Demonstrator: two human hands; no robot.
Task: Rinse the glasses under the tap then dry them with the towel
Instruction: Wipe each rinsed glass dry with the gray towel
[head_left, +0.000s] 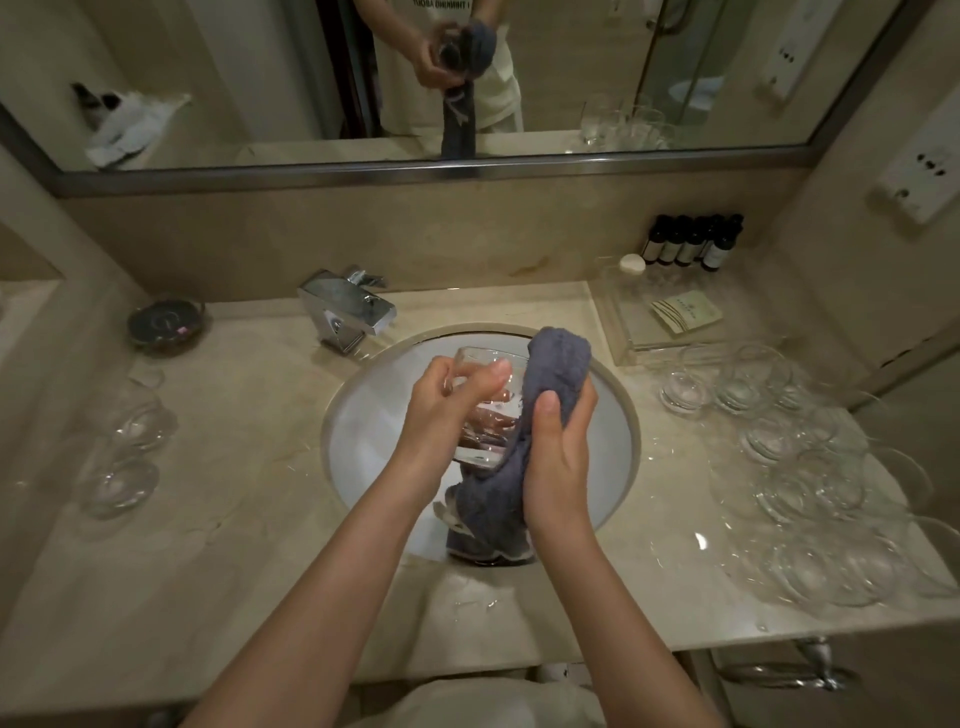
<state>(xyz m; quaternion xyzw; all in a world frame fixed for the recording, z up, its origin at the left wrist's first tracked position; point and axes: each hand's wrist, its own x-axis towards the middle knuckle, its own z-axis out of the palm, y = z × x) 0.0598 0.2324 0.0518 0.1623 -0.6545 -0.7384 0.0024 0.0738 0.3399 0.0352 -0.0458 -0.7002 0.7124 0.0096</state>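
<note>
Over the round white sink basin (363, 415), your left hand (441, 410) curls round a clear drinking glass (480, 410), thumb across its near side. Your right hand (558, 452) grips the blue-grey terry towel (558, 364) pressed against the glass's right side, its tail hanging towards the basin's near rim.

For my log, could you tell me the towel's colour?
The towel is plain blue-grey, seen in the head view.

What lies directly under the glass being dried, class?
Under the glass hangs the grey towel, above the white sink. The towel and hands cover the sink's drain.
</note>
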